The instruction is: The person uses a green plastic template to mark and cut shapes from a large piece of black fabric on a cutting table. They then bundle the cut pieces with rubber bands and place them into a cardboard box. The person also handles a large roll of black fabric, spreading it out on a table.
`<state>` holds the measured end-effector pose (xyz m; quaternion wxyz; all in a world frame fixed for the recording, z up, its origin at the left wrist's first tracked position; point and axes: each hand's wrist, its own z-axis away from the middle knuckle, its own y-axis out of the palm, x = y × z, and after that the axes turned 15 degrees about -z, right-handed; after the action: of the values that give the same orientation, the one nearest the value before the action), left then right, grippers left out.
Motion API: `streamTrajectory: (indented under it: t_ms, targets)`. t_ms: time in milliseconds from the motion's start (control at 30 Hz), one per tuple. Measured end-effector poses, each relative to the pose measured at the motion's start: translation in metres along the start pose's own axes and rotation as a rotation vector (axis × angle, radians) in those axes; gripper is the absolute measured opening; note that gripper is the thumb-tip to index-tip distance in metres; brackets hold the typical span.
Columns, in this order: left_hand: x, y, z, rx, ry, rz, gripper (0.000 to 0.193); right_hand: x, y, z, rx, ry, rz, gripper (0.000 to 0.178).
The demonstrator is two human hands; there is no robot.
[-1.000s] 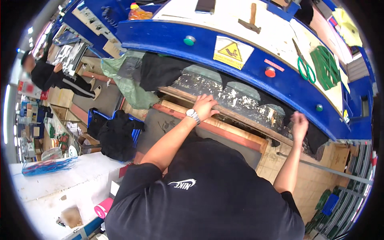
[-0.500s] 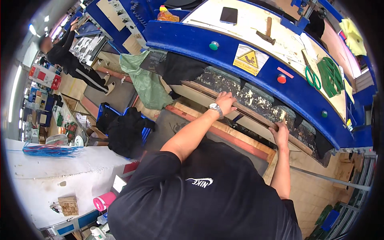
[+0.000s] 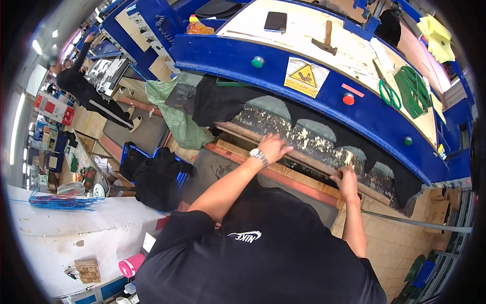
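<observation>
While the left hand (image 3: pixel 273 148) draped its fingers over the wooden rail (image 3: pixel 314 162) (couldn't tell if it gripped), the right hand (image 3: pixel 348 182) had hold of it. Looked like a steadying or shifting step to me, calling for even two-handed pressure next. Rail ran upper left to lower right, long side facing the wearer, fronting the speckled board (image 3: pixel 304 136) below the blue machine beam (image 3: pixel 217 58).
</observation>
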<state>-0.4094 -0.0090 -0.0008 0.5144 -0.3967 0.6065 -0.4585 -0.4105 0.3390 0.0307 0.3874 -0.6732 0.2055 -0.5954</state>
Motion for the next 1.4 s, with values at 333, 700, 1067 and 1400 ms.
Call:
streamTrajectory:
  t_ms: [333,700,1067,1400]
  targets:
    - [0.032,0.000,0.028,-0.369,-0.248,0.090,0.047,0.023,-0.015,-0.056,-0.037,-0.315,-0.020,0.068]
    - [0.031,0.042,0.048,-0.345,-0.671,0.496,0.064,-0.025,0.019,-0.116,0.145,-0.534,0.038,0.095]
    - [0.040,0.029,0.031,-0.170,-0.531,0.129,0.056,0.020,-0.071,0.014,0.311,-0.376,-0.026,0.095]
    - [0.046,0.027,0.007,-0.164,-0.627,0.111,0.032,-0.010,0.013,0.094,0.386,-0.235,0.018,0.094]
